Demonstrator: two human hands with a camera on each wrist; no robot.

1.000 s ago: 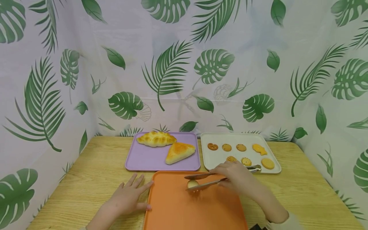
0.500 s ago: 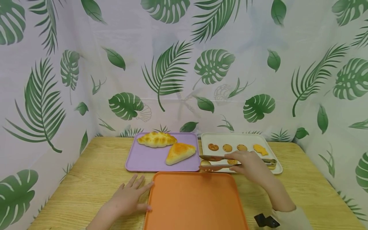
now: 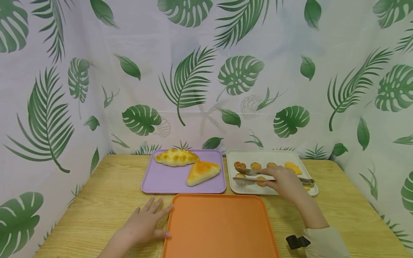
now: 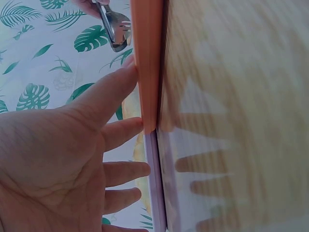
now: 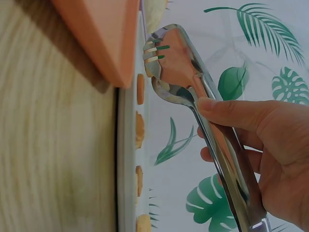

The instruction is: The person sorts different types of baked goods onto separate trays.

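Note:
My right hand [image 3: 285,182] grips metal tongs [image 5: 227,159] above the front left part of the white tray [image 3: 264,154]. The tong tips are spread, one on each side of a pale round cookie [image 3: 240,176] in the head view. In the right wrist view nothing shows between the tips, and cookies line the tray's edge below them. With fingers spread and straight, my left hand [image 3: 140,224] touches the left rim of the orange tray [image 3: 219,225]; its thumb and index fingertip meet that rim in the left wrist view.
On the purple tray [image 3: 167,183] at the back lie a braided bread [image 3: 176,157] and a triangular bread [image 3: 203,173]. The white tray also bears a pretzel [image 3: 240,165], a fish-shaped cookie [image 3: 293,167] and several round cookies. A leaf-patterned curtain [image 3: 193,136] stands behind the wooden table [image 3: 106,186].
The right hand has carried the round cookie in the tongs from over the orange tray up and right to the white tray, where the tong tips have spread. The left hand stays in place.

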